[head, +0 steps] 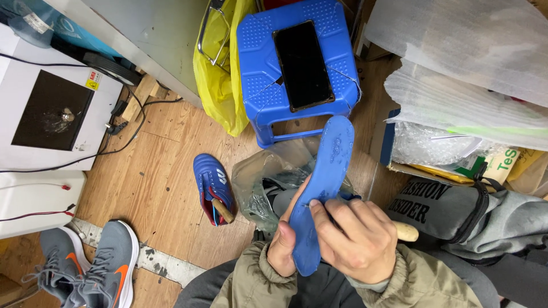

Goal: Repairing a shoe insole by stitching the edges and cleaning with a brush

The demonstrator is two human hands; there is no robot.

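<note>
A long blue shoe insole (322,177) stands tilted in front of me, its toe end pointing away toward the blue stool (260,85). My left hand (283,248) grips its lower left edge, thumb on the face. My right hand (353,239) is closed around a tool with a pale wooden handle (406,231) and presses against the insole's middle; the tool's tip is hidden behind my fingers. A blue sports shoe (212,185) lies on the wooden floor to the left, with a wooden-handled tool stuck inside it.
A black phone (302,64) lies on the stool. A yellow plastic bag (220,68) hangs behind, a clear plastic bag (265,182) sits below it. Foam sheets and packaging (462,68) pile at right. White machine (51,108) at left; grey-orange sneakers (91,265) bottom left.
</note>
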